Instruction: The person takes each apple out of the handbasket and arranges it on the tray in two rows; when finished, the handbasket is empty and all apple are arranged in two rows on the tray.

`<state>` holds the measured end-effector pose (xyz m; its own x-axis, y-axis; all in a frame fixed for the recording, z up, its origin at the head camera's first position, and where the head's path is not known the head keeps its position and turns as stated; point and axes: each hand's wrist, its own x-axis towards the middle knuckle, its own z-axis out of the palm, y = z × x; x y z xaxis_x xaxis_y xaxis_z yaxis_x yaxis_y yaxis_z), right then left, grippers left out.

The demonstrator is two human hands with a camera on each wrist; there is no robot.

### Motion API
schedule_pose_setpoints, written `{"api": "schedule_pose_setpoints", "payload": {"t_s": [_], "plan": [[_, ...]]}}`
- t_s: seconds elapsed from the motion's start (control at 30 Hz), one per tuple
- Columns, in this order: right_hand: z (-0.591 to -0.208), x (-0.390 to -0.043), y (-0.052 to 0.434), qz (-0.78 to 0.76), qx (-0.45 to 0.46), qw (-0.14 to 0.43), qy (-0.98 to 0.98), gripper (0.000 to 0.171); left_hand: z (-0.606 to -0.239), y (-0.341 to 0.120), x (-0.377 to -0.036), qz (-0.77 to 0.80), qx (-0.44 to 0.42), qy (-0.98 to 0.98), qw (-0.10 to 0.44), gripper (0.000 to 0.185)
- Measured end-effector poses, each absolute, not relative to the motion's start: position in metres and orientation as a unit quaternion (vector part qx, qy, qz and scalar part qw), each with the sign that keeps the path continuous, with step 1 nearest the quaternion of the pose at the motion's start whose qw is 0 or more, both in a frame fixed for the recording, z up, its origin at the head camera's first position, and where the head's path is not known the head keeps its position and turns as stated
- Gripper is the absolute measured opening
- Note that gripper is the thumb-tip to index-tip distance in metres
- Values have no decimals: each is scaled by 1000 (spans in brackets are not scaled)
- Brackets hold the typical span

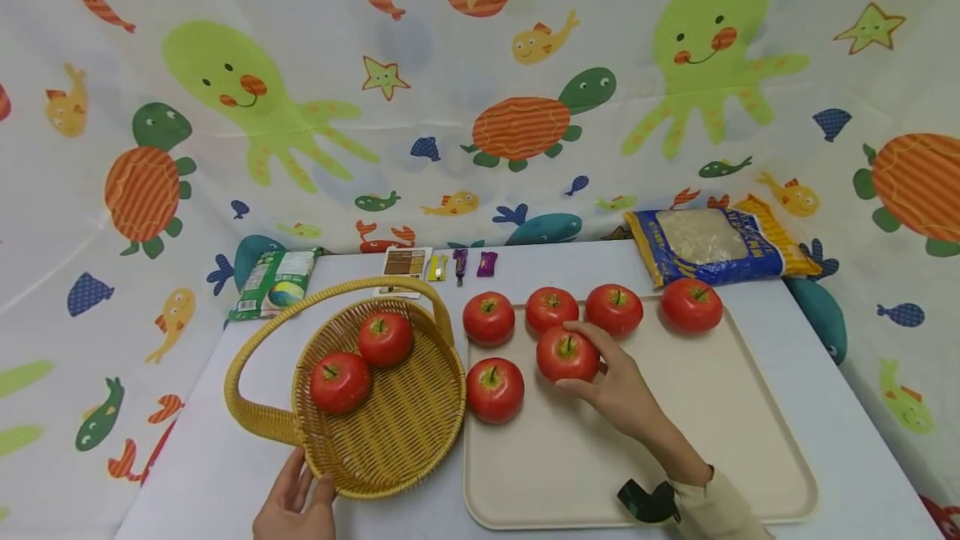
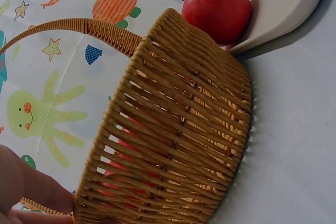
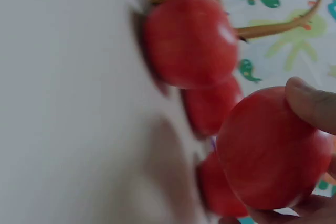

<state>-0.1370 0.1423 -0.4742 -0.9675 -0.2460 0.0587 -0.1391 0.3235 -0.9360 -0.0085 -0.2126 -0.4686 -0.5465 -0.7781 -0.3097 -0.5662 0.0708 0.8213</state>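
While curled: right hand (image 1: pixel 618 390) round apple (image 1: pixel 566 354)

Basket (image 1: pixel 390 423) is rough woven wicker, apples (image 1: pixel 567 354) glossy and smooth, tray (image 1: pixel 720 407) matt beige plastic, tabletop (image 1: pixel 847 407) smooth matt white, backdrop (image 1: pixel 480 90) thin printed cloth, snack bag (image 1: pixel 712 244) shiny plastic film.
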Motion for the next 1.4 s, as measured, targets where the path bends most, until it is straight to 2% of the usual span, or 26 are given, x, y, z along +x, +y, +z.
{"api": "schedule_pose_setpoints", "payload": {"t_s": [0.3,0.8,1.0,1.17,1.3,1.4], "plan": [[-502,-131,136,-539,-126,30,832,76,-464,-212,-10,-493,468,-728,90,63],[-502,-129,143,-517,-118,85,843,75,-467,-213,-8,-497,456,-731,100,63],[-500,-128,144,-502,-122,102,850,82,-466,-213,-7,-496,457,-731,105,63],[-480,-125,145,-456,-156,65,874,83,-467,-213,-9,-495,463,-730,92,63],[-454,-120,134,-436,-187,17,880,73,-466,-213,-8,-492,461,-733,95,63],[-435,-115,119,-437,-214,7,874,67,-465,-214,-7,-491,461,-733,96,63]]}}
